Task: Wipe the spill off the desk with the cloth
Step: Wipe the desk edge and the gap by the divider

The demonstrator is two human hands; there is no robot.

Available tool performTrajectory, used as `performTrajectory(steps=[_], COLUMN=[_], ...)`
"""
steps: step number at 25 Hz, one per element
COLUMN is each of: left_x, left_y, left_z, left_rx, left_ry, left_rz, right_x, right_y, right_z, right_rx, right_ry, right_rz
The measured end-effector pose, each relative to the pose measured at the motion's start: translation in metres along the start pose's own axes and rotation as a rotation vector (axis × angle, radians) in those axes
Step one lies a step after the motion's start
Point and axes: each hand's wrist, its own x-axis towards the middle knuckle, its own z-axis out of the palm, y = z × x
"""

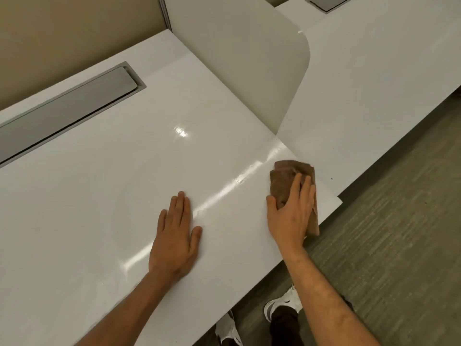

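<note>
A folded brown cloth [284, 179] lies on the glossy white desk [104, 196] near its right front corner. My right hand [291, 213] presses flat on top of the cloth, fingers spread over it, and part of the cloth hangs past the desk edge by my palm. My left hand [175, 238] rests flat on the bare desk to the left of it, fingers together, holding nothing. A shiny wet-looking streak [224, 191] runs diagonally between the two hands, and a small bright wet patch [180, 132] shows farther back.
A white rounded divider panel [239, 61] stands upright at the back right, separating a second white desk [374, 71]. A grey cable tray lid [62, 111] is set in the desk at the back left. Grey carpet [399, 233] and my shoes [284, 305] lie below the front edge.
</note>
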Motion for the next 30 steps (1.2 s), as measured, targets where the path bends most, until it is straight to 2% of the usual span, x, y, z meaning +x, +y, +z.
performTrajectory(steps=[3, 8, 12, 17, 20, 21, 22, 24, 26, 28, 30], left_x=[0.001, 0.003, 0.002, -0.001, -0.011, -0.021, -0.034, -0.064, -0.089, -0.096, -0.096], left_y=[0.000, 0.002, 0.000, 0.004, 0.004, -0.001, -0.008, -0.025, -0.038, -0.043, -0.044], left_z=[-0.001, -0.004, -0.003, -0.009, -0.017, -0.018, -0.020, -0.019, -0.016, -0.013, -0.010], left_rx=[-0.004, -0.013, -0.066, -0.246, -0.392, -0.394, -0.359, -0.254, -0.210, -0.217, -0.225], left_ry=[-0.024, -0.057, -0.004, 0.115, 0.227, 0.257, 0.265, 0.232, 0.192, 0.186, 0.210], left_rz=[-0.002, -0.025, -0.032, -0.034, -0.159, -0.215, -0.260, -0.321, -0.389, -0.406, -0.383], right_x=[0.048, 0.073, 0.083, 0.063, 0.033, 0.029, 0.029, 0.031, 0.030, 0.031, 0.032], right_y=[-0.022, -0.057, -0.077, -0.109, -0.090, -0.079, -0.070, -0.066, -0.086, -0.112, -0.134], right_z=[0.012, 0.037, 0.052, 0.070, 0.058, 0.051, 0.045, 0.042, 0.054, 0.073, 0.092], right_rx=[0.047, 0.065, 0.040, 0.120, 0.185, 0.176, 0.174, 0.153, 0.088, 0.065, 0.072], right_ry=[-0.013, -0.149, -0.342, -0.590, -0.802, -0.808, -0.745, -0.478, -0.300, -0.282, -0.342], right_rz=[-0.030, -0.272, -0.534, -0.726, -0.831, -0.860, -0.849, -0.700, -0.560, -0.540, -0.584])
